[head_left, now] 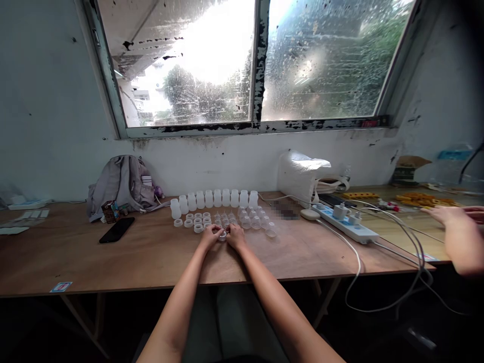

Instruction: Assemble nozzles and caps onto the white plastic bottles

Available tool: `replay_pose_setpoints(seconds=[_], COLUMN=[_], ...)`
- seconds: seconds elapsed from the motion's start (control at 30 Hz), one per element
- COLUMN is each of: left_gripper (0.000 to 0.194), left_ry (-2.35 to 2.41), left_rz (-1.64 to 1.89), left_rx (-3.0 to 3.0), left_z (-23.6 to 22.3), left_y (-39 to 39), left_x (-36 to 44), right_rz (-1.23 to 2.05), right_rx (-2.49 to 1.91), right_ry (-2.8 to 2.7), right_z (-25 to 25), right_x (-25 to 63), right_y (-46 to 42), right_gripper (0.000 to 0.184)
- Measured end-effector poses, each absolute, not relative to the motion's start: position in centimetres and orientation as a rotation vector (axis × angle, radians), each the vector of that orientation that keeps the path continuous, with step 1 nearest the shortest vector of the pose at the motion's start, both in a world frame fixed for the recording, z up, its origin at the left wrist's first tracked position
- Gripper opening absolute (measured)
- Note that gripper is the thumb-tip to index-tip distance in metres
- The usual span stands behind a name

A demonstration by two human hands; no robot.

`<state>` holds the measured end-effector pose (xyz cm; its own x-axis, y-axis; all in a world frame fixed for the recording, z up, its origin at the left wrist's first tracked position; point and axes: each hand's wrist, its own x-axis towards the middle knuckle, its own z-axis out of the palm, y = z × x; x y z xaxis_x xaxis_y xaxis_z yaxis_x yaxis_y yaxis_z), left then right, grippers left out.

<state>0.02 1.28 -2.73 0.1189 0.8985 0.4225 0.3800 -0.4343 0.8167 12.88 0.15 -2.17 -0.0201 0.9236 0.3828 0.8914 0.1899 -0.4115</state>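
Note:
My left hand (210, 236) and my right hand (236, 236) meet at the middle of the table, fingers closed from both sides around a small translucent ring-shaped part (222, 237). Their fingertips partly hide it. Just left of my left hand lie several white plastic rings (198, 228) in short rows. Behind the hands stand small clear pointed pieces (226, 218), partly covered by my fingers. To the right, clear cup-shaped pieces (256, 222) are lined up. A long row of frosted white plastic bottles (208, 199) stands upright at the back.
A black phone (117, 230) and a grey backpack (123, 184) are at the left. At right stand a white power strip (346, 223) with looping cables (355, 252) and a white box (297, 176). Another person's hands (449, 217) are by orange parts (423, 199) at far right.

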Motion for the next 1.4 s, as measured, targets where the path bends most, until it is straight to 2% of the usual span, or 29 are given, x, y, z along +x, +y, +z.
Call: replay_pose_setpoints(seconds=[0.27,0.43,0.57,1.4], left_gripper=[0.019,0.014,0.018,0.039], left_ry=[1.262,1.228,1.148,1.08], left_rz=[1.413,1.376,1.321,1.105], left_rx=[1.748,1.773,1.817,2.058], left_z=[-2.8,-2.5,-1.9,-0.8], left_y=[1.5,1.2,0.8,-1.1], left_x=[-0.3,-0.4,-0.3,0.4], right_rz=[-0.004,-0.014,-0.01,0.047], right_rx=[-1.459,-1.484,-1.54,-1.759], right_ry=[-2.085,-2.093,-2.08,-1.789], right_z=[-0.6,-0.5,-1.0,-1.4], right_x=[12.0,11.9,12.1,12.5], right_y=[-2.6,-2.7,-2.2,-1.1], right_gripper=[0.033,0.022,0.016,0.016])
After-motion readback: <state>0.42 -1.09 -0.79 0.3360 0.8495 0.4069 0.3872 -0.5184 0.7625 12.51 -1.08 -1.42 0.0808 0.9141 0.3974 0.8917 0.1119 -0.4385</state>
